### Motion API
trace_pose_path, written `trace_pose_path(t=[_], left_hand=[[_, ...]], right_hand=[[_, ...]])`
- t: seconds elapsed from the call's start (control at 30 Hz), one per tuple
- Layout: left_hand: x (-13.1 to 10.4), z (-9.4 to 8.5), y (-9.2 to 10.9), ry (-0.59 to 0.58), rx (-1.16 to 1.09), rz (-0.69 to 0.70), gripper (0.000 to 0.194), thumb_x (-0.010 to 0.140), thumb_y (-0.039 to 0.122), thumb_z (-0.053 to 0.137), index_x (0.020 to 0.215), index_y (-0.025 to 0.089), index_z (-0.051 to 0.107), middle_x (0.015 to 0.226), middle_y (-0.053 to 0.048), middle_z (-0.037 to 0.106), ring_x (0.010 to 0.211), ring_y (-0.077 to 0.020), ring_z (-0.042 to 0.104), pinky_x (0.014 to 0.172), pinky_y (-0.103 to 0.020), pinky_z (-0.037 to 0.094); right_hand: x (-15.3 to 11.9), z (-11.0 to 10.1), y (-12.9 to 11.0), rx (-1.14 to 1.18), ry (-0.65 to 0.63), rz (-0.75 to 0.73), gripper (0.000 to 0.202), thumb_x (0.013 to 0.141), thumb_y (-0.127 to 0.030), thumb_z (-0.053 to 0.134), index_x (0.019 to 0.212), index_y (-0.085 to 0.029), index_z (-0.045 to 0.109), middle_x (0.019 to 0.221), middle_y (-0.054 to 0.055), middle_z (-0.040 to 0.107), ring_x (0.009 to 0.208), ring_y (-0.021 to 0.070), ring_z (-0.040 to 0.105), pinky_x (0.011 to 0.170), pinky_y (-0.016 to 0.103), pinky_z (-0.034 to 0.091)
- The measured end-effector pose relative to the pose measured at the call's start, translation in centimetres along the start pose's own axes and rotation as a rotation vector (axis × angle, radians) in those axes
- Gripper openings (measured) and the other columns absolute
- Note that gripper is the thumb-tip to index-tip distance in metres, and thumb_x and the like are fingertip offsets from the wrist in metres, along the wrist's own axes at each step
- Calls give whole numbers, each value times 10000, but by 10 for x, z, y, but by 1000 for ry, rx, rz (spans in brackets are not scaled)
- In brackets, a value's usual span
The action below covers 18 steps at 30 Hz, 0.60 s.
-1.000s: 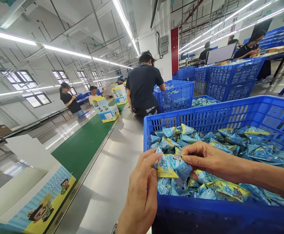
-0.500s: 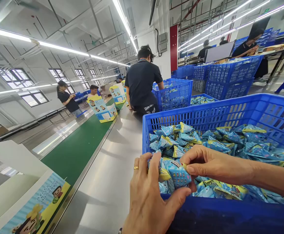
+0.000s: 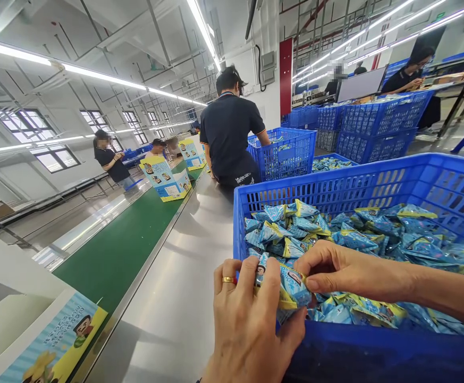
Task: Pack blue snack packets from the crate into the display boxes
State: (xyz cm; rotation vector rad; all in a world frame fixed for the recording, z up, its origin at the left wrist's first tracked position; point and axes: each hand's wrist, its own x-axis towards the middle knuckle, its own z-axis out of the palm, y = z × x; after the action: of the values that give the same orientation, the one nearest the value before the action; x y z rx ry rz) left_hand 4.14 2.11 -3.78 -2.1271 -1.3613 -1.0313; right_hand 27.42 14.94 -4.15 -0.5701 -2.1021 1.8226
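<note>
My left hand (image 3: 247, 319), with a gold ring on one finger, is closed around blue and yellow foil packets (image 3: 293, 284) at the near left corner of a blue plastic crate (image 3: 367, 186). More than one packet seems to be in that grip, though the fingers cover part of them. My right hand (image 3: 335, 268) pinches the right end of the front packet between thumb and fingers. Loose packets of the same sort (image 3: 359, 239) fill the crate below and behind both hands.
A green conveyor belt (image 3: 128, 239) runs along the left, beside a steel ledge (image 3: 184, 255). An open printed carton (image 3: 56, 335) sits at lower left, another carton (image 3: 166, 178) farther up. A co-worker (image 3: 234, 127) sits ahead by another crate (image 3: 287, 154).
My left fingers have wrapped farther over the packets, and the front packet has turned. My right hand keeps its pinch almost in place. The near carton has shifted slightly down and left.
</note>
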Motion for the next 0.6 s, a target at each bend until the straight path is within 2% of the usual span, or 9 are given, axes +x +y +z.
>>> trace_pose_path(t=[0.13,0.2,0.4,0.6], left_hand=[[0,5,4,62,36,2,818,776,543,1026,1374,159,621,1177,-109,749,1007,-350,649,902,-526,524],[1,7,5,64,32,-12,863,719,564,1054,1347,157,623,1143,-100,751,978,-342,647,869,-510,519],[2,6,5,76,-18,-2,692,725,364,1041,1248,188,623,1038,-65,756,902,-310,633,821,-479,538],[2,2,2,23,-136,-44,536,771,192,944,1155,250,574,958,-30,743,844,-297,634,749,-450,554]], right_hand=[[1,1,-3,-56,-42,-33,608,981,-740,842,919,-136,876,757,28,702,706,146,536,666,277,387],[2,1,-4,-82,-54,-53,610,988,-736,831,872,-139,866,716,11,654,679,134,480,634,281,342],[3,1,-1,-95,-80,-15,665,966,-794,809,937,-134,884,761,40,653,768,204,592,733,325,471],[1,1,0,-99,-121,9,713,962,-837,790,1019,-136,903,781,35,649,755,189,563,703,308,450]])
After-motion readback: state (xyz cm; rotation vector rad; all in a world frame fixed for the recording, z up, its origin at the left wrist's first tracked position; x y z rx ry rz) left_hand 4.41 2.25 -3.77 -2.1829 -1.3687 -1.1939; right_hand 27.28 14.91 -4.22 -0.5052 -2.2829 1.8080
